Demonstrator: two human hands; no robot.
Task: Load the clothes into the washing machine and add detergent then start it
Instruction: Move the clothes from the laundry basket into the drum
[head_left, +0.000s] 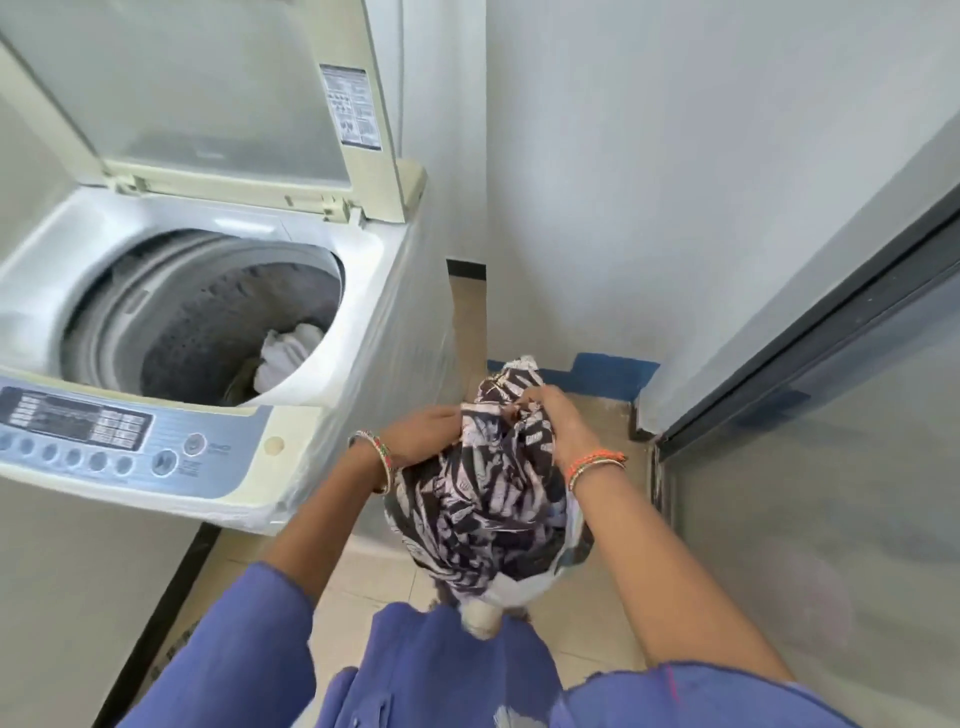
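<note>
Two bare hands hold a crumpled bundle of dark purple-and-white patterned cloth (483, 499) in mid-air, just to the right of a white top-loading washing machine (332, 332). On the left hand (421, 436), the fingers are hidden behind the soft, folded fabric, pressed against its side, so their grasp cannot be told for certain. On the right hand (556, 421), the fingers curl over the top of the bundle and pinch a gathered fold. Both wrists wear thin, beaded bangles in orange, green and gold. Loose blue sleeves with raw edges frame the bottom of the view.

The machine's flat, translucent lid (208, 88) stands upright, hinged at the back. Its round, ribbed metal drum (208, 312) lies open, with a rumpled white cloth (288, 353) resting low against the drum's right wall. A pale blue control panel (104, 436) with rows of small round buttons runs along the front edge. Clear plastic film wraps the machine's side.

Beige glossy floor tiles (587, 629) lie below the bundle. A smooth grey appliance door (831, 415) with a dark seal stands to the right.
</note>
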